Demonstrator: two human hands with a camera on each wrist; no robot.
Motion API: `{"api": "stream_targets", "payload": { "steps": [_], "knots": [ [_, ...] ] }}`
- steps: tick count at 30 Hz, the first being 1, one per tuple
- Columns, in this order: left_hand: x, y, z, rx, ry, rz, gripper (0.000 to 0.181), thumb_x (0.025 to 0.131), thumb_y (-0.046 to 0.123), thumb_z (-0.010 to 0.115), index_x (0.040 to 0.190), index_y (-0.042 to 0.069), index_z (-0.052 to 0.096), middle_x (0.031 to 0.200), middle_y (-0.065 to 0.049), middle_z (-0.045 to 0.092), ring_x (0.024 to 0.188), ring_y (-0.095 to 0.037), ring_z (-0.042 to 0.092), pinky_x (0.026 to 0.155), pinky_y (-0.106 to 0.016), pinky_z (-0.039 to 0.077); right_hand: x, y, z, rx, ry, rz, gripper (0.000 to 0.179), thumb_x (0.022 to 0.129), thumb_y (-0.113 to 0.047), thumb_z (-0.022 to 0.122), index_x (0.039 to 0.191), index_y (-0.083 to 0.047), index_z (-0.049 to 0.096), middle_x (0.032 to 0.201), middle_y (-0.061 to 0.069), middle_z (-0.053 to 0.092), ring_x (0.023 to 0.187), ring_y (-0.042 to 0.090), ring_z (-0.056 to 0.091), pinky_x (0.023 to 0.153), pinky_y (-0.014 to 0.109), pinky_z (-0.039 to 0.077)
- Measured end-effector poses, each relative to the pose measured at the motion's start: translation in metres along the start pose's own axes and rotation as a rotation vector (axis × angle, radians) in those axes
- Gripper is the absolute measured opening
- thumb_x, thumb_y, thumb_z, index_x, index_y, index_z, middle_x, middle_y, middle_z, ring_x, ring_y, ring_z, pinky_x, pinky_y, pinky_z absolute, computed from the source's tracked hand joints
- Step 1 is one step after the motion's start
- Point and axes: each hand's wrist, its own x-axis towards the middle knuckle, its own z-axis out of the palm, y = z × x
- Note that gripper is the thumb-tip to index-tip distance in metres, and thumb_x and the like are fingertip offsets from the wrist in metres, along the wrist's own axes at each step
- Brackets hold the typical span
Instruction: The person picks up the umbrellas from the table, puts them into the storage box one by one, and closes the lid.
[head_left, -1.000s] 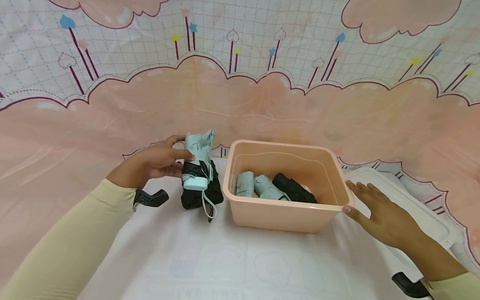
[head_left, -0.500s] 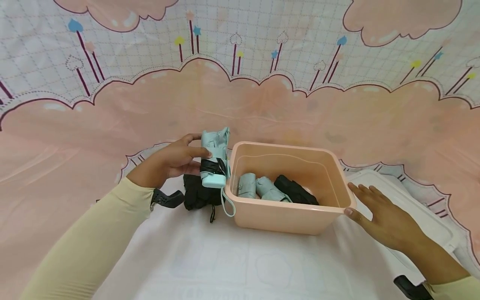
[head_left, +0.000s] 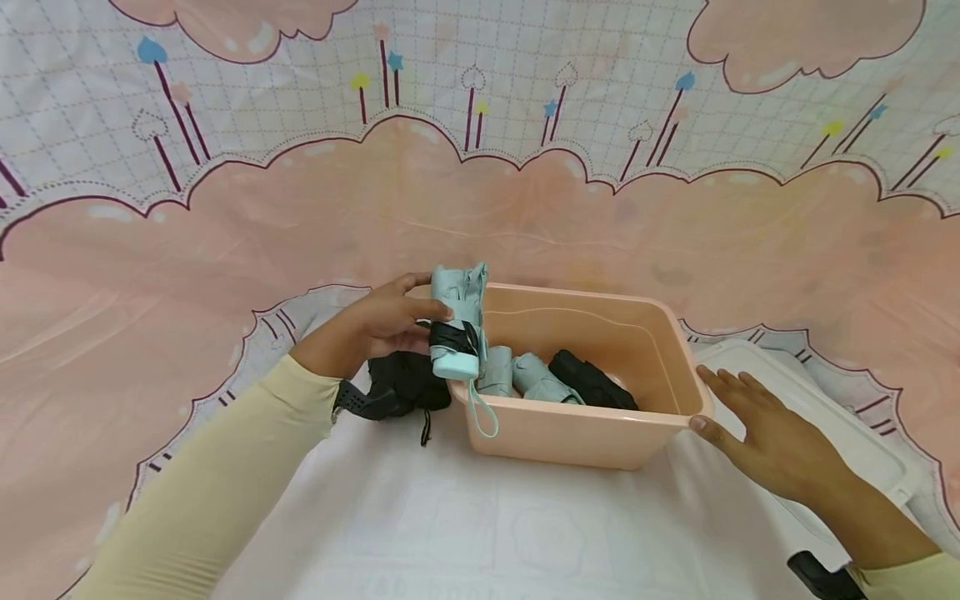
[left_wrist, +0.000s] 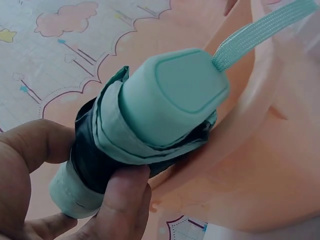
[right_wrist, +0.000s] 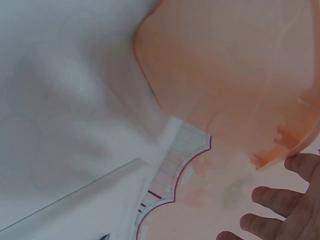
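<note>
Pink-and-white printed cloth [head_left: 525,225] with cloud outlines fills the background, meeting a white table [head_left: 420,517] in front. Over the last second the mint folded umbrella [head_left: 456,290] has travelled rightward, from above a black bundle [head_left: 420,375] to the left rim of the peach bin [head_left: 551,433]; the bundle is now more exposed, and the carrying has brought the umbrella to the bin's edge, though not down inside it. The left hand [head_left: 382,325] grasps it, thumb and fingers around the body near its dark band, and the umbrella lies just off that hand's right side, its handle end towards the wearer and its loop [left_wrist: 265,35] hanging free in front of the bin. Whether it touches the rim, I cannot tell. Inside the bin, two mint rolls [head_left: 495,371] [head_left: 542,379] and a black roll [head_left: 592,379] lie side by side, unchanged. The right hand [head_left: 780,442] has stayed at the bin's far-right rim, fingers extended and gripping nothing, apparently steadying it. Beyond, partly beneath that forearm, a white lid [head_left: 855,433] lies flat. The black bundle rests on the table just left of the bin.
</note>
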Motion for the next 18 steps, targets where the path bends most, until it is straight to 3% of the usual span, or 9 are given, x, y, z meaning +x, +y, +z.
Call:
{"api": "stream_targets", "payload": {
  "steps": [10,18],
  "knots": [
    [0.0053,-0.0059,0.0050,-0.020,0.005,-0.026,0.081,0.101,0.011,0.064,0.164,0.017,0.015,0.148,-0.019,0.043,0.124,-0.040,0.057,0.087,-0.043,0.059,0.0002,0.0001,-0.0009,-0.003,-0.009,0.010,0.077,0.104,-0.058,0.047,0.166,-0.026,0.014,0.162,0.025,0.029,0.149,0.049,0.020,0.091,0.083,0.033],
    [0.0036,-0.0053,-0.0024,0.001,0.030,-0.039,0.077,0.103,0.014,0.062,0.164,0.013,0.015,0.145,-0.020,0.049,0.110,-0.034,0.065,0.086,-0.040,0.059,0.0010,0.0014,-0.0003,0.000,-0.018,0.013,0.077,0.104,-0.058,0.047,0.166,-0.027,0.012,0.162,0.026,0.029,0.149,0.049,0.020,0.089,0.083,0.034]
  ]
}}
